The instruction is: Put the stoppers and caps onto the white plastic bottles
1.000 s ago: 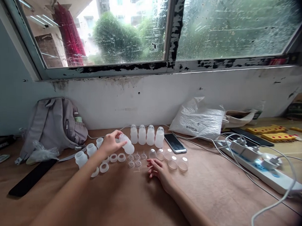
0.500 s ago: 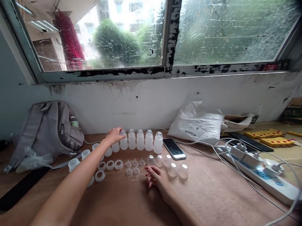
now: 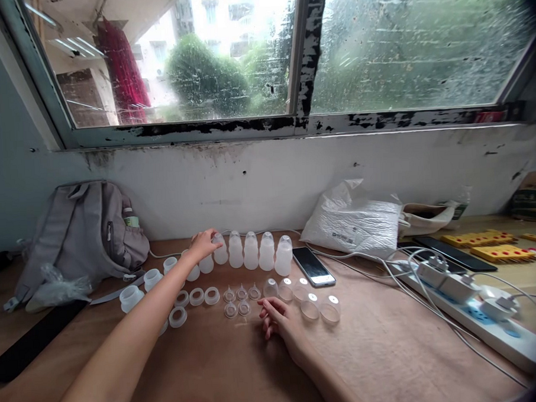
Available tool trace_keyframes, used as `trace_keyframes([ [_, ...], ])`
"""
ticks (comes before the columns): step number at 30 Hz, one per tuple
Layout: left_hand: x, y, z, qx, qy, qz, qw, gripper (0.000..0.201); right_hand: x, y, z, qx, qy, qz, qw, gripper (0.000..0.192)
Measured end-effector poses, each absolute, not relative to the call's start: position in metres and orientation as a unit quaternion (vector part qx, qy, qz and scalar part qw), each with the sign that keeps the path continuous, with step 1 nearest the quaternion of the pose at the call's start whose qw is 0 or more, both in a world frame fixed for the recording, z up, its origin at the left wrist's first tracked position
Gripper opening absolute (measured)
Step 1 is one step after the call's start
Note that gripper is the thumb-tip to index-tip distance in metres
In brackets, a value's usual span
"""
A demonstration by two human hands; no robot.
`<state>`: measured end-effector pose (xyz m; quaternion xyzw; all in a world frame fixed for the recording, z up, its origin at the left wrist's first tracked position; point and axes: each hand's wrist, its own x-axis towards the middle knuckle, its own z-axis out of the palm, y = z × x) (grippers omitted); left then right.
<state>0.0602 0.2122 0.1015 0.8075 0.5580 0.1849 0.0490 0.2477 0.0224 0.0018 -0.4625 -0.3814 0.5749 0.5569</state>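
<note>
— So, where are the hands?

— I have the left hand (image 3: 203, 243) stretched to the back row, fingers curled over the top of a translucent bottle (image 3: 220, 249) standing upright beside its neighbours (image 3: 259, 252), probably to keep the line straight. The right hand (image 3: 277, 319) rests on the wooden table (image 3: 389, 338), fingers loosely curled, holding nothing.

— And the small parts?

— Sorted by kind, I'd judge: white rings (image 3: 196, 296), clear soft-looking nipples (image 3: 242, 293), domed caps (image 3: 319, 307) lying near the right hand. All frosted plastic, smooth and round. A phone (image 3: 313, 266) lies just beside the row.
</note>
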Motion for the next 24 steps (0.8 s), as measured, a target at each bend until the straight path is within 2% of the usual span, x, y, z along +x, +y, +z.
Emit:
trace_keyframes([
  [24, 0.0647, 0.2099, 0.0989, 0.821, 0.542, 0.172, 0.056, 0.044, 0.2466, 0.0241, -0.0003, -0.473, -0.393, 0.569, 0.546, 0.040],
])
